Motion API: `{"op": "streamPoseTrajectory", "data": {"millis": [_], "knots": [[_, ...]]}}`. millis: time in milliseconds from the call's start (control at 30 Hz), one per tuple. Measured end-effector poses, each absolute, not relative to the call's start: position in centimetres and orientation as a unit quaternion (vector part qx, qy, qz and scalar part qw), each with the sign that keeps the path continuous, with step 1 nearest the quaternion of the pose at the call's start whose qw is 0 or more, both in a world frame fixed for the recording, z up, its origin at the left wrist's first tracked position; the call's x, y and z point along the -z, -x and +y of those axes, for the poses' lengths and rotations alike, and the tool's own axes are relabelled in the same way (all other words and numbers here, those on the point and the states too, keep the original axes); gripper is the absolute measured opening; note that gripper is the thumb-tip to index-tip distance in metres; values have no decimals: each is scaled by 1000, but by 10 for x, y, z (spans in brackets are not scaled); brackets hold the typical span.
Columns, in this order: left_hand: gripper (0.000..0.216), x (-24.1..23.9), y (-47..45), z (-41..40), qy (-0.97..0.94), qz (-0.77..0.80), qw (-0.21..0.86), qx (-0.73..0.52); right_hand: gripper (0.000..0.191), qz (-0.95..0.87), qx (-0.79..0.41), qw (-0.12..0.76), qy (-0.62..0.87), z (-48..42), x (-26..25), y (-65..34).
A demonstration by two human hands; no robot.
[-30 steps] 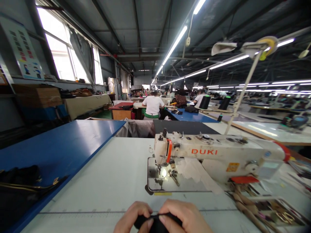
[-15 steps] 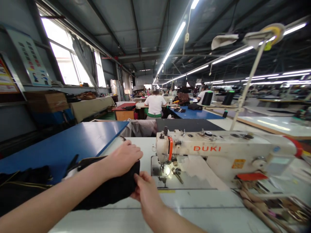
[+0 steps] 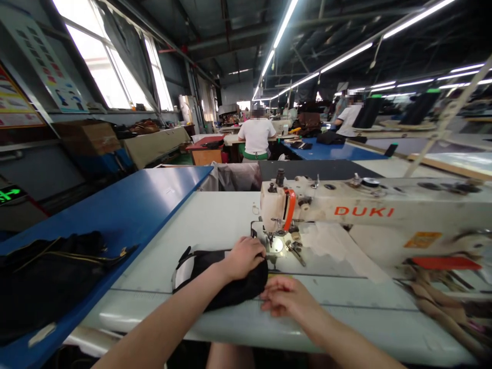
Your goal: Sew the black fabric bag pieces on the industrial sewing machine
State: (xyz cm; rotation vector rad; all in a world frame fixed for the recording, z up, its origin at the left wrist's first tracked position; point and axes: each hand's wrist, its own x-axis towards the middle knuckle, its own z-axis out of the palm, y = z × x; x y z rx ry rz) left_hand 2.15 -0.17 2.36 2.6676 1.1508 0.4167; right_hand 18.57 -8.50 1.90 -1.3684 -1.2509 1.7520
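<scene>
On the pale table of the sewing machine lies a black fabric piece [image 3: 238, 292], with a white patch at its left end. My left hand [image 3: 246, 257] bends over its upper right part, fingers closed on the cloth. Just off the right edge of the cloth is my right hand [image 3: 283, 297], its fingers loosely apart and nothing seen in them. The white sewing machine [image 3: 326, 205] stands beyond my hands to the right. Its needle area [image 3: 274, 245] is lit, and the cloth lies just in front and left of it.
A blue table [image 3: 154, 189] adjoins at left, bearing black cloth items with golden zips [image 3: 57, 277]. A pale sheet [image 3: 342, 246] lies under the machine arm. Tan strips [image 3: 438, 302] hang at the right. A person in a white top [image 3: 257, 136] sits ahead.
The black piece has moved right toward the needle area and come down onto the table. My right hand has let go of its edge. The view has tilted down and shifted left.
</scene>
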Motion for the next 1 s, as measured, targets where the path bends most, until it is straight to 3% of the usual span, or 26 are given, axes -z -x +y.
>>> {"op": "streamPoseTrajectory", "data": {"millis": [200,333,467,633,1000], "knots": [[7,-21,-22,0,-904,388,98,-147,13,-822,-155,288,467,-61,-9,-196],[7,-23,-23,4,-904,391,94,-144,13,-901,-19,248,355,-51,-5,-201],[8,-24,-26,11,-899,407,74,-148,16,-914,18,243,324,-45,-2,-208],[38,-23,-34,13,-827,526,-2,-197,17,-918,7,221,330,-37,-3,-214],[19,-15,-45,45,-830,528,40,-174,14,-920,-9,176,350,-14,1,-225]]}}
